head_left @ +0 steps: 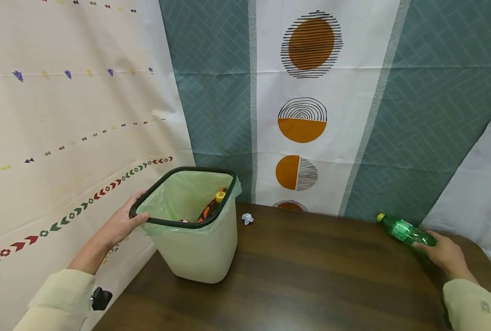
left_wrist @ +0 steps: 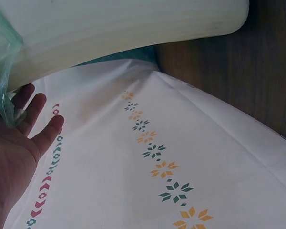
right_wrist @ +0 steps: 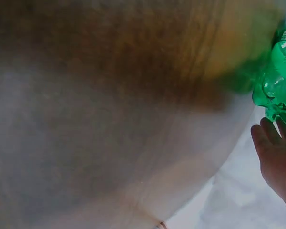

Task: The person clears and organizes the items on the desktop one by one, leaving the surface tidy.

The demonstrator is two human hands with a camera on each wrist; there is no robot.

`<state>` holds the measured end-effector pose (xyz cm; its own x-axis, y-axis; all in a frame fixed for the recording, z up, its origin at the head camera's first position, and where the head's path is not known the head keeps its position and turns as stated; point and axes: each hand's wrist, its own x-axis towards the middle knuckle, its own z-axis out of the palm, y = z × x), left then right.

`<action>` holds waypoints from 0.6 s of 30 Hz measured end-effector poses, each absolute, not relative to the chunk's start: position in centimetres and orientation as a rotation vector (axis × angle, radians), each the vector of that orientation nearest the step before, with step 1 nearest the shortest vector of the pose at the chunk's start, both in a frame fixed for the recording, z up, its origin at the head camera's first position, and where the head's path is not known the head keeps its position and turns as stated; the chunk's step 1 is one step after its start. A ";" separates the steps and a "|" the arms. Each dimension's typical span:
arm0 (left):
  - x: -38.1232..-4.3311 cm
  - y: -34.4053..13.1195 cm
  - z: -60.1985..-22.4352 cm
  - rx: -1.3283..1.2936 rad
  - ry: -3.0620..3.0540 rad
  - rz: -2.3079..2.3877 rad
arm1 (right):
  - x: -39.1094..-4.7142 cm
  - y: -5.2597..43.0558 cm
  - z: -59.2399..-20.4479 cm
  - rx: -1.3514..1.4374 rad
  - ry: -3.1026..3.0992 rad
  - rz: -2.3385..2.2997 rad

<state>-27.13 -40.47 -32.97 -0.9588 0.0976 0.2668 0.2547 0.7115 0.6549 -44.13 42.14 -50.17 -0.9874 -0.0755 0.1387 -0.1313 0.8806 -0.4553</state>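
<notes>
A pale trash bin (head_left: 205, 257) with a black rim and green liner stands on the table at left. My left hand (head_left: 123, 223) holds the rim's near-left corner, the thumb over it. In the left wrist view, other fingers of the left hand (left_wrist: 19, 143) hang loosely beneath the bin, near the liner. At far right, a green plastic bottle (head_left: 406, 232) with a yellow cap lies on its side. My right hand (head_left: 445, 253) grips its base end between thumb and fingers. In the right wrist view, several fingers of that hand extend below the bottle (right_wrist: 276, 86).
A crumpled white paper ball (head_left: 247, 219) lies on the dark wooden table (head_left: 311, 266), just right of the bin. Inside the bin are orange and black items and something yellow (head_left: 220, 196). Patterned cloths (head_left: 212, 92) hang behind and at both sides.
</notes>
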 end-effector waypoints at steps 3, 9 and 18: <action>-27.0 -40.4 -33.0 -0.294 -2.696 -1.090 | -43.3 41.8 -50.2 0.144 -2.889 0.715; -27.0 -40.3 -33.1 -0.294 -2.698 -1.103 | -41.8 40.4 -50.1 0.123 -2.866 0.706; -27.0 -40.4 -32.8 -0.238 -2.738 -1.103 | -39.4 37.4 -50.5 0.091 -2.852 0.782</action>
<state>-27.01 -40.39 -32.77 -0.9711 0.0810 0.2246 0.2141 0.7118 0.6689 -39.42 37.37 -50.46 -0.9814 -0.0108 0.1916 -0.1070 0.8595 -0.4997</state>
